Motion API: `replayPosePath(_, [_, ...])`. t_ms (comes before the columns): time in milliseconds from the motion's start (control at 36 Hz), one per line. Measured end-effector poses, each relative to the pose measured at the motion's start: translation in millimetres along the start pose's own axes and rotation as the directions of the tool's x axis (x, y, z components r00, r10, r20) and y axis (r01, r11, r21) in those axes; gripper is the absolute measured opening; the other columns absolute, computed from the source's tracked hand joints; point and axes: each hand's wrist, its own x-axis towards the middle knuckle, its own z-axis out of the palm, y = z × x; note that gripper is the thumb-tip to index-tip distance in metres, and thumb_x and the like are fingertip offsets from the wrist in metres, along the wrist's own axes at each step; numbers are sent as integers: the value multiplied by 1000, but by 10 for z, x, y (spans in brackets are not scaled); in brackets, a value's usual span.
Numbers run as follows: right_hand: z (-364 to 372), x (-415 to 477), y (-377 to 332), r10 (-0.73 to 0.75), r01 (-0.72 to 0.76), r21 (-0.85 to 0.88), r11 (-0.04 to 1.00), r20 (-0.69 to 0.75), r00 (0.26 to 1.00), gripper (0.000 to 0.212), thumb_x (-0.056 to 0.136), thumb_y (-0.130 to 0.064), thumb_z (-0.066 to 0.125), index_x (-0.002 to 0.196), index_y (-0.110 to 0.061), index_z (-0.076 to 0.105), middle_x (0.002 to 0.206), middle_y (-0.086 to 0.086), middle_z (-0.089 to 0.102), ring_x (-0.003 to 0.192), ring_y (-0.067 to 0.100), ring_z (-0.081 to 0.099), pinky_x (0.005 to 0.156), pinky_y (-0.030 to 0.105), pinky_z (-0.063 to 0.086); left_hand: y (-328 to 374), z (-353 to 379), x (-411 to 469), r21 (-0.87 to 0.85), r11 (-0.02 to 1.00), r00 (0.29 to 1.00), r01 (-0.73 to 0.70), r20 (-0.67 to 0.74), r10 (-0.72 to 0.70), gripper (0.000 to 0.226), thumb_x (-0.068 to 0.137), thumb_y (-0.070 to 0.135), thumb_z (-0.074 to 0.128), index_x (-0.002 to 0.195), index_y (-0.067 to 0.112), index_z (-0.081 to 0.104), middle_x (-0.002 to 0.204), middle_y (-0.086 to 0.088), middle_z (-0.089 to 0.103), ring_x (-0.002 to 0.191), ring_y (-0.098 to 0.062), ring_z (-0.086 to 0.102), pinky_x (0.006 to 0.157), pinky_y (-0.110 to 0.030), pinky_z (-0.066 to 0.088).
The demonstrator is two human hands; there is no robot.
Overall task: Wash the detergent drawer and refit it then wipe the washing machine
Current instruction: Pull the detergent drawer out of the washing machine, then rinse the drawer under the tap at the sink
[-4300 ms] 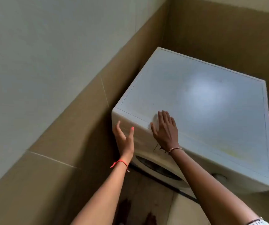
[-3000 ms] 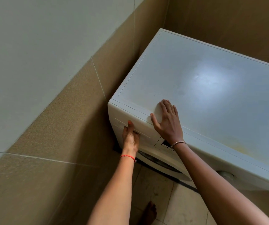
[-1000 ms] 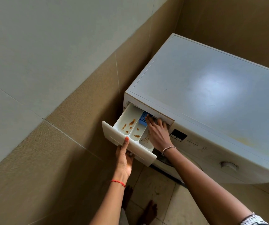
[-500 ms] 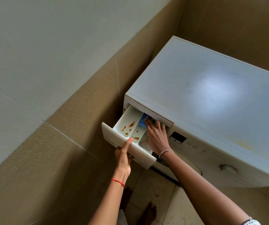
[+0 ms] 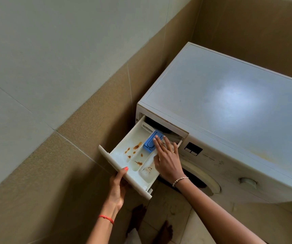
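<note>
The detergent drawer is pulled far out of the washing machine, at the left upper corner of its front. The left hand holds the front panel of the drawer from below, with the thumb bent over the top edge; the other fingers are hidden under the panel. The right hand lies inside the drawer, its fingers straight and a little apart, the tips touching the blue insert at the back of the middle compartment. Brown stains are in the compartments. On the machine's front are a dark display and a round knob. Bare feet stand on the tiled floor below.
</note>
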Motion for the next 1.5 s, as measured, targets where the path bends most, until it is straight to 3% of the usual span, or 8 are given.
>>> replayPosePath(333, [-562,-334,75,124,-64,262,963,-219,968,60,94,-41,47,145,-16,28,151,-1,27,140,12,21,116,37,26,294,-325,-331,100,994,991,-42,130,28,71,42,46,74,106,18,63,90,-8,75,79,-22,72,56,-28,56])
replayPosePath(472, [-827,-621,56,268,-155,568,808,-120,956,56,91,-35,57,142,-24,36,146,-2,39,87,20,70,84,42,56,497,-236,-417,163,982,973,-90,225,51,54,58,35,69,109,18,62,95,-9,74,83,-22,71,63,-31,56])
replayPosePath(556, [-967,-844,53,369,-161,738,656,-127,921,50,89,-25,61,136,-18,46,124,-7,58,100,17,67,67,20,57,597,-113,-481,225,970,962,-96,273,31,43,66,29,63,107,17,64,102,-13,72,88,-24,71,66,-32,55])
replayPosePath(778, [-1344,-1481,244,624,-116,923,366,-151,767,45,80,-30,62,124,-20,59,115,-20,58,111,3,56,79,11,48,888,530,-538,434,895,863,-105,488,-135,94,26,46,88,110,12,64,104,-18,70,97,-36,66,86,-52,50])
replayPosePath(972, [-1503,-2334,257,831,-83,953,291,-209,516,53,75,-36,56,124,-19,59,122,-16,59,108,-13,54,81,4,45,824,1365,-521,663,723,690,-195,616,-380,92,39,54,80,117,8,62,111,-24,66,106,-46,59,97,-58,43])
replayPosePath(1139, [-1475,-3317,41,945,-46,960,277,-264,192,36,88,-20,59,123,-13,60,119,-13,60,100,-21,53,80,-2,40,316,2080,-852,740,606,473,-292,663,-581,54,60,29,73,103,-2,61,70,-13,70,54,-21,65,45,-28,52])
replayPosePath(1389, [-1146,-4937,-661,928,12,972,234,-220,-300,27,92,-8,53,117,-12,65,119,-6,64,114,7,56,103,27,42,-863,2435,-2174,748,392,192,-536,560,-806,60,56,45,66,102,6,69,96,-22,70,80,-31,65,71,-38,53])
replayPosePath(1500, [-946,-5671,-1090,861,52,968,247,-195,-470,26,91,-7,54,114,-10,66,119,-4,64,106,3,58,85,10,48,-1429,2315,-2859,744,307,91,-594,441,-893,53,52,46,67,87,7,74,72,-12,69,58,-20,63,56,-27,50])
